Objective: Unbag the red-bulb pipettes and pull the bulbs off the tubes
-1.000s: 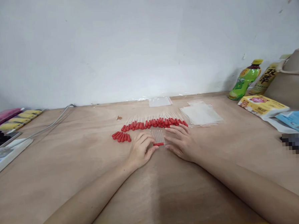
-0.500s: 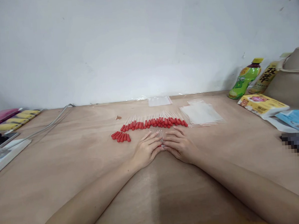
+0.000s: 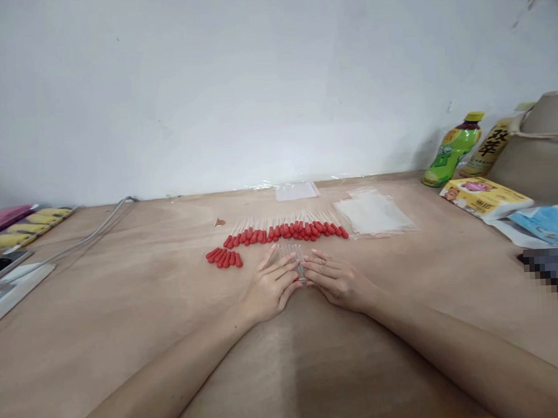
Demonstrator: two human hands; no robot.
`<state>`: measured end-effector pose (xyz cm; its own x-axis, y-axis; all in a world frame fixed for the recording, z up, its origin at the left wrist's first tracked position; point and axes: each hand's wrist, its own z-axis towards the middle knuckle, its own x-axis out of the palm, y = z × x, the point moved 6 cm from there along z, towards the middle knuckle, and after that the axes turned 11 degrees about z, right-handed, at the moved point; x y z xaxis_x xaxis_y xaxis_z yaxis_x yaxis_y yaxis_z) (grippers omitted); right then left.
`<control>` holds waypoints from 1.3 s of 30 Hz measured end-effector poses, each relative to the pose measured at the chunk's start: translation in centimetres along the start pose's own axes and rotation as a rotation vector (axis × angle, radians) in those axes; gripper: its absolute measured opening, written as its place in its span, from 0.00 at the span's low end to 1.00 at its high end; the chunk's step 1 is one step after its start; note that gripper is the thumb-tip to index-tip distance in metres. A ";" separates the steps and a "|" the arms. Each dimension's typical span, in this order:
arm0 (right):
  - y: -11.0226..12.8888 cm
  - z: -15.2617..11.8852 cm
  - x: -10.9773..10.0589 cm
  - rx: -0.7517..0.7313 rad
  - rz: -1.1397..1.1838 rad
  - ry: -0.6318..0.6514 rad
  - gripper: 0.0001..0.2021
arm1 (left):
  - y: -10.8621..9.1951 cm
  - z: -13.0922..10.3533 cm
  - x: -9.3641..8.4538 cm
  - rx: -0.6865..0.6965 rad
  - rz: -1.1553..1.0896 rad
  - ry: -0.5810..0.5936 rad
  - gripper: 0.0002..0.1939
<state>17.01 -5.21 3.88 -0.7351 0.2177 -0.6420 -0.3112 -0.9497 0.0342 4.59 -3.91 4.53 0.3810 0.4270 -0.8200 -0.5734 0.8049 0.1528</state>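
Observation:
My left hand (image 3: 274, 285) and my right hand (image 3: 341, 280) meet near the middle of the table. Their thumbs and fingers pinch the near edge of what looks like a small clear bag (image 3: 301, 271). Thin, clear glass tubes (image 3: 291, 253) lie side by side in it, partly covered by my fingers. Just beyond stretches a row of droppers with red rubber bulbs (image 3: 287, 231), their thin clear tubes pointing toward the wall. A small group of loose red rubber bulbs (image 3: 224, 258) lies to the left of my left hand.
Flat clear bags (image 3: 377, 213) lie at the back right, another (image 3: 297, 190) by the wall. A green bottle (image 3: 454, 153), a yellow tissue pack (image 3: 486, 197) and a beige bag (image 3: 538, 152) stand right. A grey cable (image 3: 106, 225) and yellow-and-pink packs (image 3: 27, 227) are left.
My hands have shifted slightly toward me along the near edge of the clear bag. More of the tubes now show between them. The camera view has moved a little.

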 end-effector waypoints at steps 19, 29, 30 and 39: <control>-1.3 -1.1 -1.0 0.150 0.060 -0.063 0.12 | 1.8 -1.2 -0.7 -0.077 -0.068 -0.028 0.07; -4.0 -1.6 -0.5 0.584 -0.082 -0.045 0.15 | 11.8 -1.8 -5.2 -0.698 0.040 0.029 0.15; -4.1 -1.5 -0.5 0.595 -0.073 -0.052 0.15 | 13.2 -2.4 -5.7 -0.787 0.047 0.105 0.15; -4.8 -1.1 0.2 0.628 0.001 -0.129 0.09 | 18.0 -7.1 -4.0 -1.113 -0.217 0.447 0.21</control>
<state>19.07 -0.92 2.75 -0.7897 0.2794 -0.5462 -0.5755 -0.6458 0.5017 -12.35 5.94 6.61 0.3885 -0.0284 -0.9210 -0.9210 -0.0444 -0.3871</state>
